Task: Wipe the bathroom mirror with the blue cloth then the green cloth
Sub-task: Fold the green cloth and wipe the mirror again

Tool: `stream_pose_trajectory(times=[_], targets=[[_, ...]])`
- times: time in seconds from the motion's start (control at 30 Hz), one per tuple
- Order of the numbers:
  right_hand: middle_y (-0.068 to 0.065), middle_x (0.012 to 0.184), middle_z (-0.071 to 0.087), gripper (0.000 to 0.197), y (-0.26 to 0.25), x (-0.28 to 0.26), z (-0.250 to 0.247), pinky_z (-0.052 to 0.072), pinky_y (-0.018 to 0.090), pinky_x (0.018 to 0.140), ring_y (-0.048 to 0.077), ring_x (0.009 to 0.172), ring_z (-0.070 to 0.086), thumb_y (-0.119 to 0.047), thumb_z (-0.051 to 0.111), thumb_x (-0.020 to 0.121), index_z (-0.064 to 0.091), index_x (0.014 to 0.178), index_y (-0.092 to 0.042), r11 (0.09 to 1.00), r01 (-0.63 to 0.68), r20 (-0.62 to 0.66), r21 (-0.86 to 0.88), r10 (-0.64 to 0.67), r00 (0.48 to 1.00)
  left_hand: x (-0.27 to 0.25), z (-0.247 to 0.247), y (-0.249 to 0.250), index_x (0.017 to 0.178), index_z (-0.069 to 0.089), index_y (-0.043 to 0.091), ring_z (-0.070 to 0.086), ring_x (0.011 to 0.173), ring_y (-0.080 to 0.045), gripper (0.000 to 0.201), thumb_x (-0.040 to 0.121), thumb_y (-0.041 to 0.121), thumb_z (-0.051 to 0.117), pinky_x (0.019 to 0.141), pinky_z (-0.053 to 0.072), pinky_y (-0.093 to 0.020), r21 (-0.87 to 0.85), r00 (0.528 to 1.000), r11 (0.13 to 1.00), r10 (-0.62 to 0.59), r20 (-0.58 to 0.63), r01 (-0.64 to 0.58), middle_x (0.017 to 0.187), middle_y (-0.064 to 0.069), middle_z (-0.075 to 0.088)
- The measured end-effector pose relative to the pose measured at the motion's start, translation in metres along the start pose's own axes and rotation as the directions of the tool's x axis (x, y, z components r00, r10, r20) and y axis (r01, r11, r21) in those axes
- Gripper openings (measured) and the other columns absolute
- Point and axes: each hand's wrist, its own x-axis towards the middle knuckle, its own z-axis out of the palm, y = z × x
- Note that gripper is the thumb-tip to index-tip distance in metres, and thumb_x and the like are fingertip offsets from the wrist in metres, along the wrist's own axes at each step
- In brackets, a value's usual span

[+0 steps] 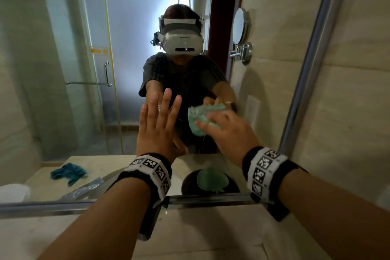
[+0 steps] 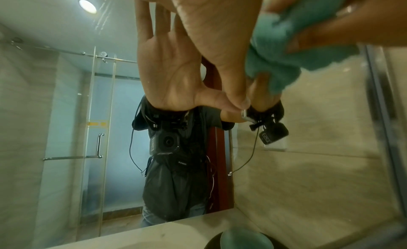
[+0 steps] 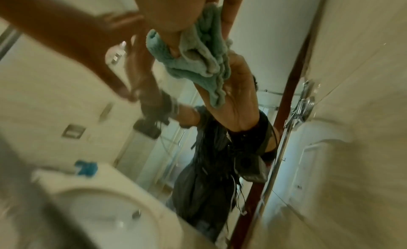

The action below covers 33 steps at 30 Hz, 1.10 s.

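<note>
Looks like I'm on the 2nd half of the job, going by how things lie. The mirror (image 1: 69, 53) fills most of the head view: big flat glass pane w/ a brushed metal frame (image 1: 312, 59) down the right side and along the bottom. Glass reads mostly clean; faint streaks near the ceiling-light reflection in the left wrist view, so I'd judge some wiping is left, esp. upper areas. Can't tell how much of the pane the green cloth has covered.

Counter (image 1: 211, 236) below is pale, smooth, stone-like. A round white basin (image 3: 105, 216) shows in the right wrist view, blurred.

Blue cloth (image 1: 68, 173) I see only as a reflection: crumpled, soft, teal-blue, lying loose on the counter, well apart from both hands. So the blue pass seems done.

Left hand (image 1: 159, 126) is flat, fingers straight and spread, palm on the glass, holding nothing.

Right hand (image 1: 229, 131) has fingers curled round the green cloth (image 1: 197, 119), bunched into a wad and pressed on the glass just beside the left hand. Cloth is fluffy, ribbed microfibre, pale mint.

A small green lid-like disc on a dark round thing (image 1: 212, 179) sits by the mirror's bottom edge; can't tell what it is.
</note>
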Motion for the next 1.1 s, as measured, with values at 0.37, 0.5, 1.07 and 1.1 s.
stream_pose_trajectory(times=[0.37,0.5,1.07,1.1], targets=[[0.006,0.124,0.054,0.046,-0.016,0.035,-0.015,0.053,0.045,0.075,0.038,0.106,0.051,-0.007,0.066,0.079,0.06,0.121,-0.026,0.923,-0.331,-0.003,0.196,0.338,0.941,-0.023,0.006,-0.013,0.147,-0.017,0.022,-0.016,0.143,-0.028,0.146,0.046,0.058,0.082,0.116,-0.006,-0.045,0.048,0.996,0.999,-0.004,0.086,0.0,0.15,-0.004,-0.035],[0.011,0.108,0.061,0.036,-0.039,0.017,0.007,0.055,0.046,0.069,0.039,0.093,0.056,-0.015,0.063,0.076,0.067,0.112,-0.019,0.968,-0.207,-0.019,0.143,0.212,0.977,-0.032,0.014,-0.015,0.148,-0.014,0.021,-0.024,0.141,-0.025,0.143,0.049,0.06,0.081,0.116,-0.005,-0.046,0.02,0.996,1.0,-0.013,0.092,0.012,0.151,-0.005,-0.033],[0.013,0.107,0.054,0.052,0.005,-0.045,-0.003,0.051,0.041,0.066,0.038,0.092,0.052,0.003,0.073,0.067,0.063,0.114,-0.018,0.952,-0.292,0.022,0.091,0.291,0.956,-0.037,0.004,0.011,0.148,-0.016,0.019,-0.016,0.143,-0.032,0.131,0.062,0.068,0.069,0.113,-0.009,-0.053,0.147,0.989,0.984,0.08,0.127,-0.099,0.153,-0.014,-0.025],[0.014,0.107,0.054,0.05,0.01,-0.038,-0.009,0.05,0.04,0.064,0.039,0.092,0.052,0.003,0.07,0.071,0.063,0.115,-0.018,0.935,-0.343,-0.023,0.093,0.347,0.938,-0.036,0.005,0.018,0.148,-0.019,0.02,-0.018,0.142,-0.032,0.131,0.063,0.067,0.069,0.113,-0.008,-0.053,0.119,0.987,0.987,0.088,0.136,-0.105,0.153,-0.014,-0.025]])
